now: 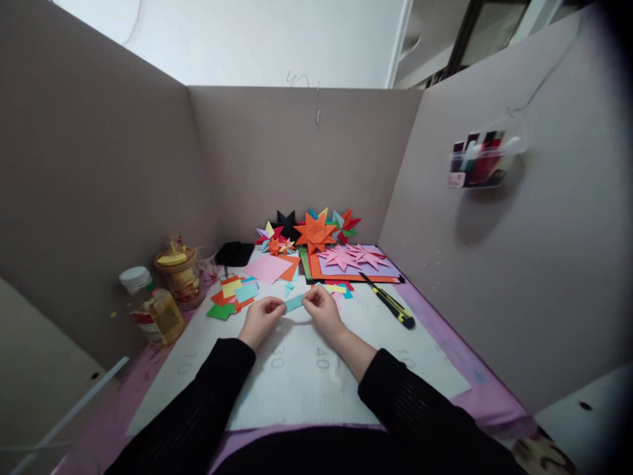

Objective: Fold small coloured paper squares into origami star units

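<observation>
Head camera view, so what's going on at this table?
A person's left hand and right hand hold a small light blue paper strip between them, pinched at its two ends above the white sheet. Beyond the hands, folded paper stars stand at the back. A yellow-and-black cutter lies to the right, untouched.
</observation>
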`<state>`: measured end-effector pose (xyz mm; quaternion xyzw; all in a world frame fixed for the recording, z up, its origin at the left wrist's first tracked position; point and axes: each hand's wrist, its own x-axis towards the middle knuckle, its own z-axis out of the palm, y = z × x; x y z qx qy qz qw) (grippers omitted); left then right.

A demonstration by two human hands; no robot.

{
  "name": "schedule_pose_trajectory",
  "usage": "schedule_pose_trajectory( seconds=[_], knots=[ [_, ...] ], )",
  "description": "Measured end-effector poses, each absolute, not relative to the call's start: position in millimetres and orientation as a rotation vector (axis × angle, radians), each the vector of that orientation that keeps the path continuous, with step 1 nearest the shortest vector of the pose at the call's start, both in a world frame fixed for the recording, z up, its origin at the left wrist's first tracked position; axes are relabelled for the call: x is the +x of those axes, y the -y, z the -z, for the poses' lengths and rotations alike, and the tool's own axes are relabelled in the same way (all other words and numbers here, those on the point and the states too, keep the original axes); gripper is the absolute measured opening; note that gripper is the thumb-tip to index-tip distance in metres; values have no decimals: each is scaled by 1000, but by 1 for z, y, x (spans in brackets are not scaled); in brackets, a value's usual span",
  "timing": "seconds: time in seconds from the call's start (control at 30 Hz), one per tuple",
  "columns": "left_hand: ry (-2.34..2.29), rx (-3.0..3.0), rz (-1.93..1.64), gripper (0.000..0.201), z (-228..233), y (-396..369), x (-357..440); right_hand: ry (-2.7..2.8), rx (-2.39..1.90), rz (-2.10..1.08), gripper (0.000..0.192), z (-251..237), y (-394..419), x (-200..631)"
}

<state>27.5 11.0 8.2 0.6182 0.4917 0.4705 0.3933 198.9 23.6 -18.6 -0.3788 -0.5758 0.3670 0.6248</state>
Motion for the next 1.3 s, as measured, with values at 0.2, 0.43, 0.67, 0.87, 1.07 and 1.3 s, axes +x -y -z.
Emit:
schedule_pose_trajectory(
  seconds=[0.2, 0.43, 0.67, 0.87, 1.07, 1.3],
  knots=[
    [-1293, 1919, -1022, 14, -4, -8, 27, 1368, -891, -791, 9, 14, -23, 200],
    [-1250, 1798, -1030, 20, -8, -7, 27, 1293, -773, -1166, 39, 19, -25, 197],
    [-1228, 1754, -1085, 19, -9, -7, 29, 1518, -1004, -1061, 15, 30, -23, 189],
    [-1256, 1770, -1115, 20, -6, -8, 29, 1619, -1109, -888, 20, 21, -23, 190],
    [-1210, 1773, -1091, 19, -6, -9, 29, 1732, -1173, -747, 18, 21, -23, 191],
    [-1142, 1729, -1067, 18, -7, -7, 31, 1927, -1117, -678, 14, 24, -17, 188]
  ],
)
